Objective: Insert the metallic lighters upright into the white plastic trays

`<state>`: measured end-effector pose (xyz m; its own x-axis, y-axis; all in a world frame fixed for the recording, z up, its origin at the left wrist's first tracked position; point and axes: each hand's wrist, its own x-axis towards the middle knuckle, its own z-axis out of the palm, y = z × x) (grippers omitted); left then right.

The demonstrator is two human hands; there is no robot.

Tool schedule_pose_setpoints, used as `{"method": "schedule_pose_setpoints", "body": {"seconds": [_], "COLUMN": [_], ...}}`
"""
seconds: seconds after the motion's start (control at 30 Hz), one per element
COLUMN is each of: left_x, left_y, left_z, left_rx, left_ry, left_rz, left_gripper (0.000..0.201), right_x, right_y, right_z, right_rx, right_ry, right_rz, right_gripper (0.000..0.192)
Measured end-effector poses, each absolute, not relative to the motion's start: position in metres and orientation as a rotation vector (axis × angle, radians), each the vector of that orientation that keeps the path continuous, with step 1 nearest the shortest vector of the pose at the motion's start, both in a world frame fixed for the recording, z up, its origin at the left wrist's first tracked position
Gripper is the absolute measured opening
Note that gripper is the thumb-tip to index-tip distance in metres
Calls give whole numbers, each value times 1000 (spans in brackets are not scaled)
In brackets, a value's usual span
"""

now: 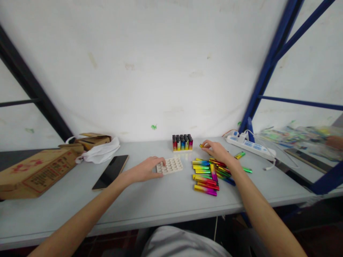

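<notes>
Head view. The white moulded plastic tray [171, 165], pocked with rows of empty round sockets, lies flat on the grey tabletop [160, 200] and serves as landmark. The left hand [146, 170] rests on the tray's near-left corner, fingers spread narrow and pressing it down, gripping nothing. Right of the tray lies a loose heap of slim metallic rainbow-coloured lighters [207, 175]; beyond the heap the right hand [217, 150] pinches one small gold-tinted lighter [202, 145] between thumb and fingertips. Behind the tray stands a filled tray of upright black-capped lighters [182, 142]. Further right of the tray lie a white power strip with blue switches [250, 146] and a blue steel frame [265, 67]; left of the tray lie a dark smartphone [111, 171], a white plastic bag [100, 151] and a brown cardboard box with red print [34, 171], its lettering too blurred to read. No brand is legible. Judged from appearance, each lighter is light, rigid and glossy, hence slippery; best pinched across the mid-body. The tray looks thin and easily shifted
</notes>
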<state>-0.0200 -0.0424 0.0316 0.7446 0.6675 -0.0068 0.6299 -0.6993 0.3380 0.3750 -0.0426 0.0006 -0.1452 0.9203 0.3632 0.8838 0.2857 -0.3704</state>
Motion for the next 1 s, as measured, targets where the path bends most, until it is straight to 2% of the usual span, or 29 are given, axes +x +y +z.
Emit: {"method": "schedule_pose_setpoints", "body": {"seconds": [0.23,0.37,0.67,1.0], "left_x": [11,13,10,17], "left_y": [-24,-17,-17,-18], "left_z": [20,4,-16,-17], "left_rx": [2622,2613,2545,2526], "left_ry": [900,902,1009,970], "left_rz": [314,470,636,659], "left_gripper": [70,80,67,63], "right_x": [351,338,306,277], "right_y": [-51,-52,-49,-41], "right_z": [13,16,25,39], "right_rx": [-1349,-1255,-1122,-787], "right_ry": [-1784,-1675,-1405,-1386], "right_rz": [266,404,839,1402], "right_gripper": [44,41,46,47]}}
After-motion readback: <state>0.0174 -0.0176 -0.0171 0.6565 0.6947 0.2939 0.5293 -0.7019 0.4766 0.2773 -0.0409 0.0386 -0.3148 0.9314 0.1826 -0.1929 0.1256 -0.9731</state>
